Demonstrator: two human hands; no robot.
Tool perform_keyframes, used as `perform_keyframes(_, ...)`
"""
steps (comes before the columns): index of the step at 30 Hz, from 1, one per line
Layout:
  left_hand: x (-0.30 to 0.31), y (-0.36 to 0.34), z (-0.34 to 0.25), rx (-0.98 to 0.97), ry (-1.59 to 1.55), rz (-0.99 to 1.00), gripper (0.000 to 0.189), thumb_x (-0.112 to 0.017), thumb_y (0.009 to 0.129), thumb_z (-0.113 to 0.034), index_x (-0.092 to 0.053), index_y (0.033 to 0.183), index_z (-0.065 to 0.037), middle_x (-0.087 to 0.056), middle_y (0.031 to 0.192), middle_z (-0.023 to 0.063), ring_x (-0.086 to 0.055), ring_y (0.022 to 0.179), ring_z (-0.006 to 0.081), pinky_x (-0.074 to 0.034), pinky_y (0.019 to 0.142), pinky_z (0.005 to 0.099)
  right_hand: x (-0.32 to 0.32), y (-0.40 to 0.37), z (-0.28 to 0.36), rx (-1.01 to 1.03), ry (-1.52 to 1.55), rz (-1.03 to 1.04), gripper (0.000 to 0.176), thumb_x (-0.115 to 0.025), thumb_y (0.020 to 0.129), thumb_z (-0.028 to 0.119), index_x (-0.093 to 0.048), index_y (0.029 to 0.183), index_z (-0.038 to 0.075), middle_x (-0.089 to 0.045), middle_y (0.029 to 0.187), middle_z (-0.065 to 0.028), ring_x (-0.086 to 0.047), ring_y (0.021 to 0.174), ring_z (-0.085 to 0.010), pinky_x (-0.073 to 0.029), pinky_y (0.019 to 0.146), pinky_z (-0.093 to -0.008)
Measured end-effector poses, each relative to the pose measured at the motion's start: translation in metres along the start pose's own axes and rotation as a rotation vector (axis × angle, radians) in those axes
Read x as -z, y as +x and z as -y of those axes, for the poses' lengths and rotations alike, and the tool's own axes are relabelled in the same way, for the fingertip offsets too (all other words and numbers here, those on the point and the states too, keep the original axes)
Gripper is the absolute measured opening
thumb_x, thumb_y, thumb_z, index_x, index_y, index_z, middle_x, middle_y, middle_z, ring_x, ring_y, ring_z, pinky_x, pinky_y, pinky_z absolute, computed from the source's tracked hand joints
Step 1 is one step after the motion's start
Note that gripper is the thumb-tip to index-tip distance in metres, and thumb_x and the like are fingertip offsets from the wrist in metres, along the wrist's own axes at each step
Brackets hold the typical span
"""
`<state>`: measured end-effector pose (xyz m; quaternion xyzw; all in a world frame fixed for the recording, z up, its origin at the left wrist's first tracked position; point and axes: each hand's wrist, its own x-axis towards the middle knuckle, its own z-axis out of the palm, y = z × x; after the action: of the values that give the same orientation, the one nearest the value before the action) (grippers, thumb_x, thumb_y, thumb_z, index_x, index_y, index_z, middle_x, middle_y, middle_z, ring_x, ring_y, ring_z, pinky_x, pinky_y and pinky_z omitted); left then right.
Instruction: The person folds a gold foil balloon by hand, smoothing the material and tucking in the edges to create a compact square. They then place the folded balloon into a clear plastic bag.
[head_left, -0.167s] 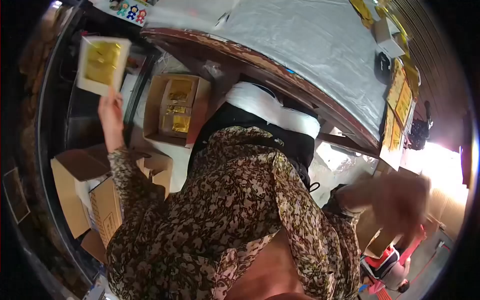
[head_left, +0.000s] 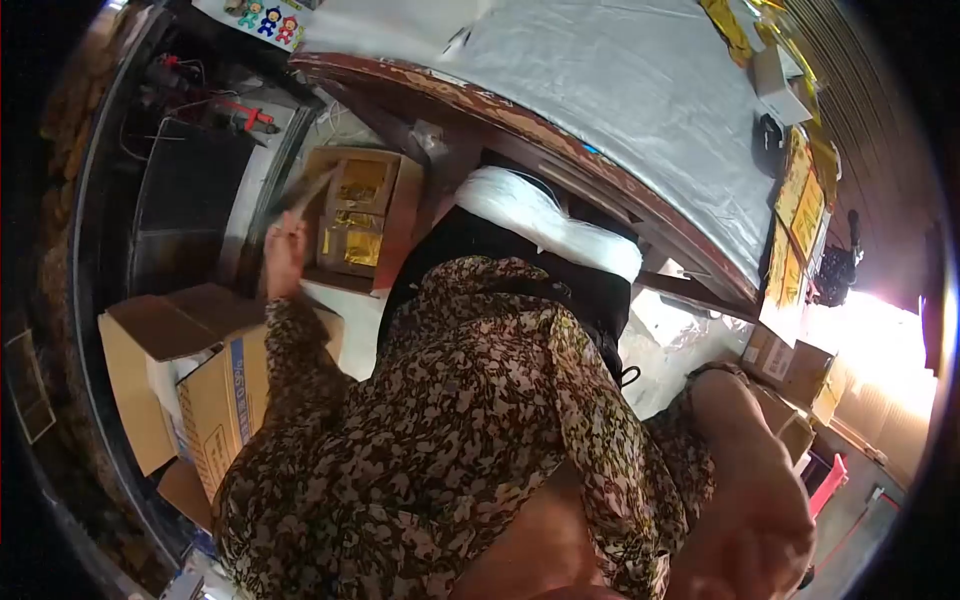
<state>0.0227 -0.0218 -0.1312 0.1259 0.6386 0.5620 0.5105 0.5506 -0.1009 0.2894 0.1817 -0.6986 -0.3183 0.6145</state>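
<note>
Left hand (head_left: 284, 250) grips a blurred flat tray (head_left: 308, 192) beside the carton (head_left: 405, 222) of gold packets (head_left: 350, 245).

Just right of your left hand (head_left: 285, 250) and the flat box (head_left: 308, 192) in it sits an open carton (head_left: 405, 210) with packets (head_left: 352, 245) inside. Nearer you than that hand stand two cardboard boxes (head_left: 190, 375). The tabletop (head_left: 620, 100) lies beyond both hands, and more boxes (head_left: 790, 365) sit just past your right hand (head_left: 750, 525).

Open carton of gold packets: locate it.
Head view, upper left: the open carton sits below the table edge, beside the left hand, which grips a flat box.
</note>
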Motion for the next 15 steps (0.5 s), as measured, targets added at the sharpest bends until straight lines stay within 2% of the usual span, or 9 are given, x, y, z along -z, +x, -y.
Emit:
perform_keyframes(1,0.003,0.009,0.02,0.069,-0.121,0.019,0.028,-0.07,0.101,-0.032,-0.061,0.096,-0.006,-0.067,0.088,0.0038,-0.064,0.074,0.0104,-0.049,0.057,0.021,-0.019,0.001,-0.012,-0.158,-0.058,0.031,0.05,-0.051,0.104,0.033,-0.044,0.058,0.015,-0.037,0.045,0.0064,-0.032,0.039,-0.0066,-0.027,0.043,-0.0243)
perform_keyframes(3,0.02,0.023,0.044,0.158,0.134,0.14,0.032,-0.066,0.103,-0.034,-0.061,0.087,-0.007,-0.062,0.078,0.0009,-0.059,0.069,0.0092,-0.043,0.053,0.0223,-0.025,0.011,-0.014,-0.081,-0.038,-0.017,0.048,-0.052,0.102,0.027,-0.043,0.057,0.015,-0.035,0.045,0.0077,-0.032,0.039,-0.0052,-0.029,0.045,-0.0222)
perform_keyframes(4,0.036,0.058,0.093,-0.157,0.279,0.032,0.045,-0.062,0.105,-0.038,-0.057,0.073,-0.008,-0.052,0.067,-0.0019,-0.05,0.061,0.0095,-0.033,0.049,0.0254,-0.024,0.015,-0.015,-0.025,-0.058,-0.019,0.047,-0.053,0.101,0.027,-0.042,0.057,0.016,-0.034,0.045,0.0078,-0.031,0.039,-0.0056,-0.028,0.045,-0.0216)
perform_keyframes(5,0.035,0.063,0.09,-0.171,0.271,0.046,0.045,-0.062,0.105,-0.038,-0.057,0.073,-0.008,-0.052,0.067,-0.0019,-0.05,0.061,0.0095,-0.033,0.049,0.0254,-0.024,0.018,-0.016,0.029,-0.08,-0.02,0.046,-0.054,0.099,0.026,-0.041,0.056,0.016,-0.034,0.045,0.008,-0.03,0.039,-0.0061,-0.026,0.046,-0.021)
perform_keyframes(7,0.041,0.058,0.084,0.109,0.206,0.199,0.051,-0.061,0.104,-0.044,-0.056,0.068,-0.008,-0.046,0.061,-0.0027,-0.043,0.058,0.0105,-0.031,0.049,0.0279,-0.029,0.021,-0.018,-0.018,0.007,-0.036,0.044,-0.056,0.097,0.023,-0.042,0.056,0.015,-0.036,0.046,0.0077,-0.033,0.04,-0.0062,-0.029,0.046,-0.021)
perform_keyframes(9,0.077,0.09,0.162,0.113,0.081,0.228,0.048,-0.062,0.104,-0.044,-0.058,0.072,-0.008,-0.048,0.062,-0.0013,-0.044,0.058,0.0109,-0.035,0.051,0.0293,-0.037,0.019,-0.021,-0.07,0.088,-0.045,0.042,-0.058,0.095,0.021,-0.043,0.056,0.014,-0.038,0.046,0.0074,-0.036,0.041,-0.0064,-0.031,0.046,-0.0209)
perform_keyframes(11,0.084,0.116,0.171,0.128,-0.04,0.26,0.045,-0.062,0.103,-0.045,-0.061,0.076,-0.008,-0.05,0.062,0.0,-0.046,0.059,0.0112,-0.039,0.053,0.0308,-0.044,0.014,-0.021,-0.211,0.263,-0.139,0.035,-0.064,0.089,0.013,-0.048,0.058,0.009,-0.044,0.049,0.0065,-0.044,0.044,-0.0066,-0.039,0.047,-0.0221)
perform_keyframes(13,0.079,0.098,0.188,-0.588,1.163,0.105,0.033,-0.063,0.101,-0.036,-0.065,0.082,-0.01,-0.047,0.06,0.0022,-0.044,0.055,0.0141,-0.043,0.055,0.0364,-0.047,0.01,-0.023,-0.207,0.261,-0.141,0.031,-0.066,0.086,0.009,-0.05,0.06,0.008,-0.046,0.05,0.0061,-0.046,0.045,-0.0066,-0.041,0.048,-0.0222)
perform_keyframes(15,0.075,0.103,0.205,-0.634,1.291,0.152,0.029,-0.062,0.101,-0.034,-0.066,0.085,-0.01,-0.049,0.062,0.0032,-0.046,0.056,0.0156,-0.044,0.056,0.0373,-0.042,0.008,-0.023,-0.217,0.262,-0.14,0.027,-0.068,0.083,0.006,-0.052,0.061,0.006,-0.048,0.051,0.0058,-0.048,0.046,-0.0065,-0.043,0.049,-0.0223)
